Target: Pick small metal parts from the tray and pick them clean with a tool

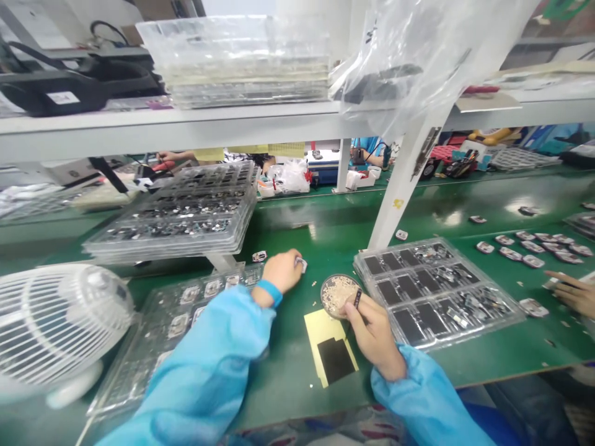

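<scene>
My left hand (281, 272), with a blue band at the wrist, reaches over the green bench. Its fingers are closed on a small white device part (302, 265). My right hand (374, 334) is at the edge of a round dish (323, 303) holding many tiny beige pieces (338, 292). Between its thumb and fingers is a slim black tool with pale markings, which looks like tweezers (357, 298); the tip is hard to make out. Below the dish lies a yellow sheet (317, 328) with a black rectangle (338, 361) on it. Another small device part (260, 256) lies left of my left hand.
A clear tray (506, 319) of black screens and small parts is at right. Left are another tray (116, 371), stacked trays (242, 238) and a white fan (60, 328). A slanted post (395, 198) supports the shelf. Another person's hand (574, 294) is at far right.
</scene>
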Motion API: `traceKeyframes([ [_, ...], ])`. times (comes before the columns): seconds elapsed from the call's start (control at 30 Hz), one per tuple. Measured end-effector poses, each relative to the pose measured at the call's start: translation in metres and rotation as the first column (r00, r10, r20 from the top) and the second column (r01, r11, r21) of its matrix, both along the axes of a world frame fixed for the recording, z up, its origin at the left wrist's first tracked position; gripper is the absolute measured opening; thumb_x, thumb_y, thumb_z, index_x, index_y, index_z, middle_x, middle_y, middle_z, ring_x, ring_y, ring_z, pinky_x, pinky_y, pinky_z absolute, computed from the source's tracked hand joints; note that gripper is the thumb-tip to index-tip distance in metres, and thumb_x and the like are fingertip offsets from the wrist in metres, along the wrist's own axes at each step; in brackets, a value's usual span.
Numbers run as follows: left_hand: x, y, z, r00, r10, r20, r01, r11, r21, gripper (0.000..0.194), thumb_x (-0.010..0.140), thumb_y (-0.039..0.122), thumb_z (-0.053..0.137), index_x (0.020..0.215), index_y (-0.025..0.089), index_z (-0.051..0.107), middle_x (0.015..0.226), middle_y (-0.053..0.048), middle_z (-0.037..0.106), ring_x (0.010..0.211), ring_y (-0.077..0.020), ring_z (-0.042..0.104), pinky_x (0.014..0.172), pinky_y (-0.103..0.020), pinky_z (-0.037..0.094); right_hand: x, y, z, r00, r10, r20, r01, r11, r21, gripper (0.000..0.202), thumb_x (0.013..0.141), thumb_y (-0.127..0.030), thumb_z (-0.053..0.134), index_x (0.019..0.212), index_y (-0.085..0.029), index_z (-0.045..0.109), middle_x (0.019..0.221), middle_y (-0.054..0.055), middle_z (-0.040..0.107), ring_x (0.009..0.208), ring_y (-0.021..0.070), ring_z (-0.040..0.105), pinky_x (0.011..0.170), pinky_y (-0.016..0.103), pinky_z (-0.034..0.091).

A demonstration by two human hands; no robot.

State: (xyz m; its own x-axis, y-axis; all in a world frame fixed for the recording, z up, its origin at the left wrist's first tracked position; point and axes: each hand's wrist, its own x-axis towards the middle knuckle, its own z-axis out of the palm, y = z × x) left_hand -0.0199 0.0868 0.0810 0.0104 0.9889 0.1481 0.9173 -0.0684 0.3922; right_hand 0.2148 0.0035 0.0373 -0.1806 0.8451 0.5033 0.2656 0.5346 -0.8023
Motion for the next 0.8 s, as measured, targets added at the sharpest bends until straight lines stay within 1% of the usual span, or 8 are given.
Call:
traceKeyframes([
  [0.1,-0.008,0.044,0.01,0.998,0.057,0.031,-0.057,0.998,0.0,0.022,0.093,0.033,0.062,0.106,0.017,0.068,0.107,-0.009,0.071,0.094,-0.0231,0.068,0.085,-0.039,0.054,0.006,-0.005,-0.011,1.0,0.01,0.015,-0.009,0.995,-0.103,0.039,0.103,-0.035,0.048,0.073,-0.02,0.067,0.062,0.003,0.064,0.061,0.018,0.063,0.062,0.031,0.049],
  [0.2,-0.012,0.055,0.018,0.994,0.087,0.064,-0.089,0.996,0.027,0.033,0.096,0.036,0.06,0.122,0.016,0.061,0.123,-0.01,0.063,0.103,-0.0223,0.065,0.088,-0.044,0.056,0.013,-0.012,-0.028,0.998,0.019,-0.067,-0.037,0.958,-0.285,0.04,0.104,-0.042,0.044,0.08,-0.019,0.066,0.052,0.0,0.06,0.046,0.0143,0.057,0.049,0.026,0.046],
  [0.27,-0.018,0.047,0.021,0.99,0.11,0.085,-0.114,0.992,0.044,0.035,0.096,0.034,0.061,0.126,0.016,0.059,0.125,-0.011,0.061,0.105,-0.0238,0.064,0.088,-0.045,0.056,0.016,-0.017,-0.039,0.984,0.01,-0.176,-0.073,0.931,-0.357,0.033,0.102,-0.045,0.048,0.091,-0.019,0.065,0.06,0.001,0.064,0.051,0.0149,0.061,0.047,0.024,0.048],
  [0.37,-0.031,0.028,0.023,0.983,0.146,0.115,-0.153,0.987,0.053,0.036,0.095,0.033,0.062,0.126,0.015,0.058,0.126,-0.011,0.061,0.106,-0.0245,0.064,0.089,-0.045,0.056,0.017,-0.02,-0.047,0.965,0.012,-0.264,-0.116,0.917,-0.383,0.024,0.097,-0.044,0.06,0.102,-0.02,0.061,0.075,0.003,0.067,0.062,0.0166,0.066,0.048,0.023,0.053],
  [0.57,-0.045,0.003,0.019,0.968,0.168,0.187,-0.179,0.983,0.044,0.036,0.096,0.033,0.061,0.127,0.015,0.058,0.127,-0.011,0.061,0.106,-0.0241,0.064,0.089,-0.045,0.056,0.013,-0.016,-0.043,0.981,0.069,-0.18,-0.115,0.959,-0.26,0.016,0.096,-0.035,0.061,0.098,-0.02,0.065,0.099,0.009,0.068,0.08,0.0194,0.067,0.056,0.026,0.056],
  [0.63,-0.045,0.0,0.02,0.963,0.16,0.215,-0.175,0.983,0.053,0.036,0.095,0.033,0.062,0.127,0.016,0.058,0.127,-0.011,0.061,0.106,-0.0241,0.064,0.089,-0.045,0.056,0.014,-0.015,-0.041,0.981,0.087,-0.175,-0.132,0.955,-0.266,0.015,0.096,-0.035,0.061,0.096,-0.02,0.066,0.1,0.009,0.068,0.08,0.0195,0.067,0.06,0.028,0.057],
  [0.73,-0.043,-0.004,0.023,0.956,0.139,0.257,-0.165,0.983,0.083,0.036,0.096,0.033,0.061,0.127,0.016,0.058,0.127,-0.011,0.061,0.107,-0.0243,0.064,0.089,-0.045,0.056,0.014,-0.016,-0.039,0.979,0.129,-0.159,-0.178,0.922,-0.344,0.016,0.096,-0.035,0.062,0.095,-0.02,0.066,0.091,0.006,0.069,0.072,0.0181,0.068,0.065,0.03,0.059],
  [0.8,-0.037,-0.01,0.022,0.95,0.123,0.287,-0.16,0.981,0.11,0.035,0.096,0.033,0.06,0.126,0.015,0.058,0.126,-0.011,0.061,0.106,-0.0237,0.064,0.088,-0.045,0.056,0.014,-0.017,-0.038,0.98,0.138,-0.146,-0.185,0.906,-0.382,0.017,0.096,-0.036,0.062,0.095,-0.019,0.066,0.089,0.005,0.069,0.072,0.0188,0.069,0.068,0.032,0.06],
])
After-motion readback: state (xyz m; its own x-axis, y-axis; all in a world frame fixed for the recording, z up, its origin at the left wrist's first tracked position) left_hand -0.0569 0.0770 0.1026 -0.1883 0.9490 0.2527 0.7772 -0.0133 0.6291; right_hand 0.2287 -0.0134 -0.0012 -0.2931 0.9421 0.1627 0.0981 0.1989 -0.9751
